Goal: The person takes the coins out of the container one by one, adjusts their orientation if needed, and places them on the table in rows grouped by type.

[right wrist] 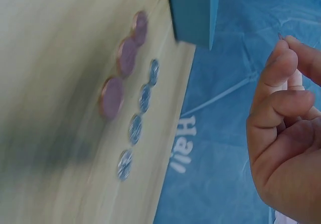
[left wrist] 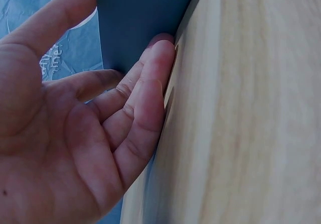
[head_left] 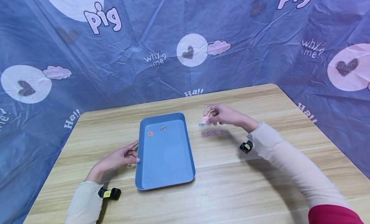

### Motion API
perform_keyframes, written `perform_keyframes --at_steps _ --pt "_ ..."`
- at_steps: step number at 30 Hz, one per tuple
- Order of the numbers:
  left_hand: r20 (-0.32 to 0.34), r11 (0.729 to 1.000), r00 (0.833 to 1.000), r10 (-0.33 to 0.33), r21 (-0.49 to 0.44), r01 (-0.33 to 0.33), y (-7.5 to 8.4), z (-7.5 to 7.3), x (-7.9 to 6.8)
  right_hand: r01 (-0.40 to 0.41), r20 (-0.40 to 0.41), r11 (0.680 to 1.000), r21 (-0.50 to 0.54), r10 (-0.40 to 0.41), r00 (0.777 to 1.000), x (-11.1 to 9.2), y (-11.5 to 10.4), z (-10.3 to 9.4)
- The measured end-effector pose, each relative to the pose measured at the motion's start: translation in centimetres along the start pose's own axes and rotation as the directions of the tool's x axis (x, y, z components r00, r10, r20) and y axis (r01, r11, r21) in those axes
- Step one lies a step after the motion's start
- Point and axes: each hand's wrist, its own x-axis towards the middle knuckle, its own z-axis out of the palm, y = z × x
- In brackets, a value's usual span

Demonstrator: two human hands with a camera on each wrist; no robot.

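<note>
In the head view my right hand [head_left: 222, 115] is raised over the far middle of the table, and thumb and forefinger pinch a copper-pink coin [head_left: 206, 120]. Only a thin edge of that coin [right wrist: 280, 36] shows in the right wrist view. Below this hand lie a row of three copper-pink coins [right wrist: 126, 57] and a row of several silvery coins [right wrist: 135, 129]. My left hand [head_left: 119, 158] holds the left side of a blue tray [head_left: 166, 159], thumb at the rim and fingers against the outer wall. Inside the tray lie one copper coin [head_left: 150, 133] and one silvery coin [head_left: 163, 128].
The light wooden table [head_left: 231, 185] reaches back to a blue printed cloth [head_left: 130, 73]. Black wrist cameras are on the left wrist [head_left: 110, 193] and right wrist [head_left: 246, 147], close over the tabletop.
</note>
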Motion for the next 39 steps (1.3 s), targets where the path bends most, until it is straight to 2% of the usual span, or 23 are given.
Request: perform_keyframes --at_steps 12,21,39 --pt "-0.003 1.0 1.0 0.001 0.009 -0.001 0.1 0.1 -0.1 -0.075 -0.052 0.997 0.033 0.076 0.996 -2.0 3.8 -1.8" --pt "-0.004 1.0 1.0 0.007 -0.001 -0.007 0.1 0.1 -0.1 -0.126 -0.025 0.989 0.073 0.128 0.991 -2.7 6.0 -1.7" --pt "-0.006 1.0 1.0 -0.01 0.002 0.01 0.1 0.0 0.0 -0.171 -0.024 0.985 -0.013 0.17 0.985 -3.2 7.1 -1.6"
